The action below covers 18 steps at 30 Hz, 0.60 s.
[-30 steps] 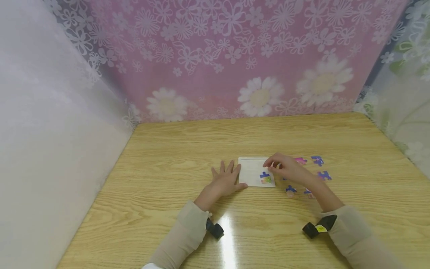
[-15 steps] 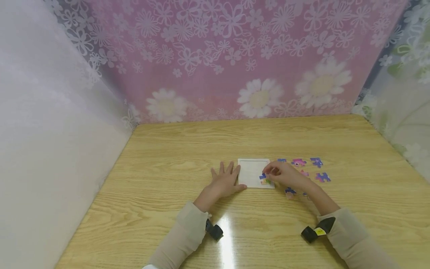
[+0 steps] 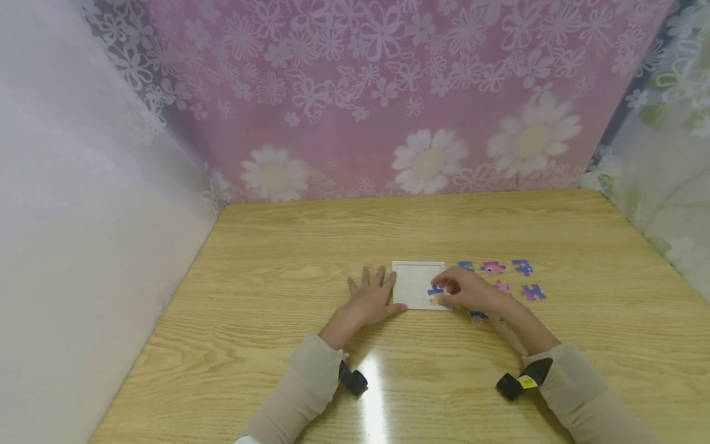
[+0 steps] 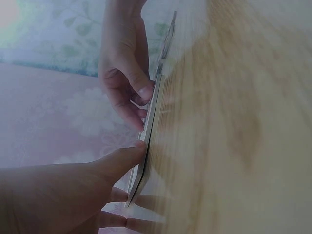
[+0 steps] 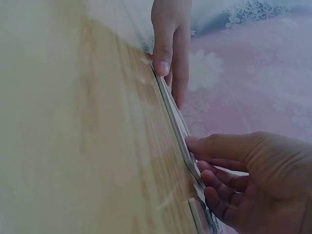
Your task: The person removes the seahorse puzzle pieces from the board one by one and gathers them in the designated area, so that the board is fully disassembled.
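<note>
A white puzzle tray (image 3: 413, 287) lies flat on the table. In its lower right corner sits a blue and yellow jigsaw puzzle piece (image 3: 434, 292). My right hand (image 3: 471, 290) bends over that corner, thumb and forefinger at the piece's knob and lower right side, pinching it. In the right wrist view the thumb (image 5: 214, 146) reaches over the tray's edge and the other fingers are curled. My left hand (image 3: 370, 302) lies spread with straight fingers along the tray's left side; its thumb touches the near edge. The left wrist view shows that thumb (image 4: 124, 158) on the tray's rim.
Several loose puzzle pieces lie right of the tray, among them a pink one (image 3: 492, 267), a blue one (image 3: 522, 267) and a purple one (image 3: 533, 292). Some are partly hidden under my right hand and wrist. The wooden table (image 3: 277, 277) meets a pink flowered cloth (image 3: 344, 135) behind.
My right hand has come down from above the tray's right side onto the puzzle piece in the corner, its thumb shifting slightly nearer. The left hand keeps its place.
</note>
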### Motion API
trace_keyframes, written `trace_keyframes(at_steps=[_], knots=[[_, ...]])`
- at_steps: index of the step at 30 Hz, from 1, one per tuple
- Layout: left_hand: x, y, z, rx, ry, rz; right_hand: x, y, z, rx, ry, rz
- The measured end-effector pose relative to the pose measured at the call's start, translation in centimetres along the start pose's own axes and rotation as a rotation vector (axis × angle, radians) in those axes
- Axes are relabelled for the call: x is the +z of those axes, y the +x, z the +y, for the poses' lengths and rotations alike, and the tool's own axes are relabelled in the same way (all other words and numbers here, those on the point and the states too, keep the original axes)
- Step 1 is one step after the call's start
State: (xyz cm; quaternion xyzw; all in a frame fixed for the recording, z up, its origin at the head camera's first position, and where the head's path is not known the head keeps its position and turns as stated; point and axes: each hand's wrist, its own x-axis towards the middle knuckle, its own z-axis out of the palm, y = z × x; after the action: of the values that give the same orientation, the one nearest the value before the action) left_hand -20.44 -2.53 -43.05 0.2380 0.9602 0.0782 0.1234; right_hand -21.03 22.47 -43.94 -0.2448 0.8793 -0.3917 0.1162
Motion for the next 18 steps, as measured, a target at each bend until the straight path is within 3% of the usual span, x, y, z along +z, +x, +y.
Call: trace_keyframes(at_steps=[18], knots=[[-0.04,-0.11,0.1,0.005,0.017,0.005,0.39,0.05,-0.2,-0.077,-0.009,0.032]])
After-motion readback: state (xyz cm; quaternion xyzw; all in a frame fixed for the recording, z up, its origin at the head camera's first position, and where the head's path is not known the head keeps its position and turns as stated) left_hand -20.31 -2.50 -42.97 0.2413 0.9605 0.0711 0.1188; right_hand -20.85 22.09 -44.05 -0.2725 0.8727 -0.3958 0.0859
